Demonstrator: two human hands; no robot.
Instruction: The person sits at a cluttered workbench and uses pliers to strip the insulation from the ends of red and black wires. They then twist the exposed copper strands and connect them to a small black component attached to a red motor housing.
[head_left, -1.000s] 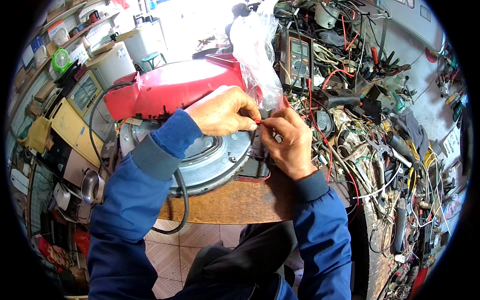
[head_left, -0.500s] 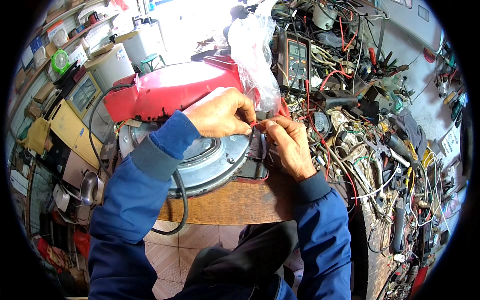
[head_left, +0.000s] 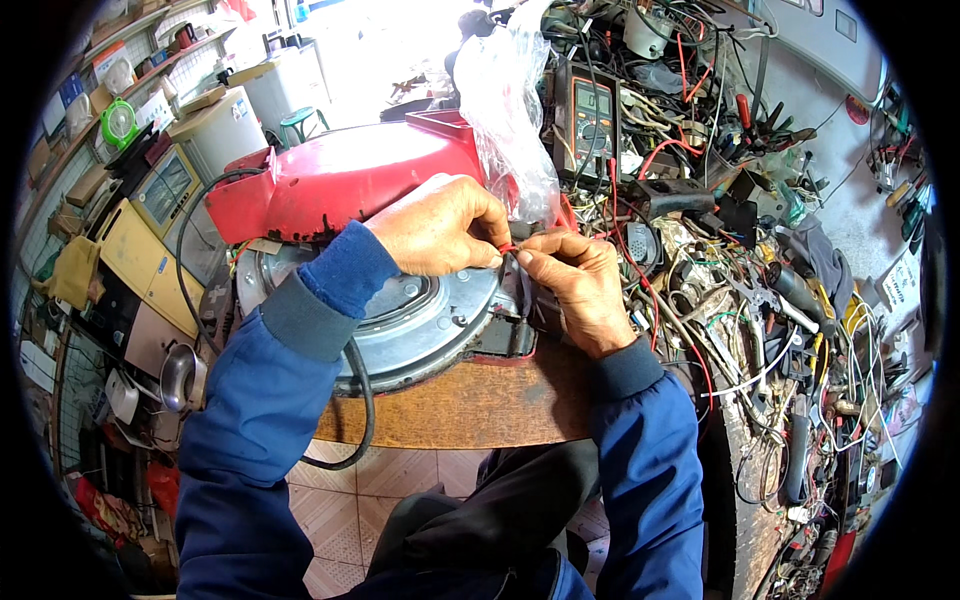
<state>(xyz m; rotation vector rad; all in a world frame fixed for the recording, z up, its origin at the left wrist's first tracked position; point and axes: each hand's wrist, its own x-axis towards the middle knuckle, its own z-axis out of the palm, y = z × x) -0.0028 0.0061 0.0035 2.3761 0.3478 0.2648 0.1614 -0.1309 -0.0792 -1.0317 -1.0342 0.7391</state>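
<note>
My left hand (head_left: 447, 226) is closed in a pinch on a small red wire (head_left: 508, 248) above the right edge of a round grey metal plate. From the other side, the thumb and fingertips of my right hand (head_left: 580, 283) pinch at the same wire, close to my left fingertips. The round metal plate (head_left: 425, 345) belongs to an appliance lying open on the wooden table, and my left wrist covers part of it. Behind it stands a red plastic housing (head_left: 350, 175). A thick black cable (head_left: 366, 420) loops over the table's front edge.
To the right, the bench is heaped with tangled wires (head_left: 690, 290), tools and parts. A multimeter (head_left: 590, 115) stands at the back, beside a clear plastic bag (head_left: 500, 110). Bare wooden tabletop (head_left: 470, 410) shows in front. Shelves and a metal bowl (head_left: 183, 378) are at left.
My right hand has shifted slightly, its fingers now straighter and reaching over the wire. My left hand keeps its pinch almost in place.
</note>
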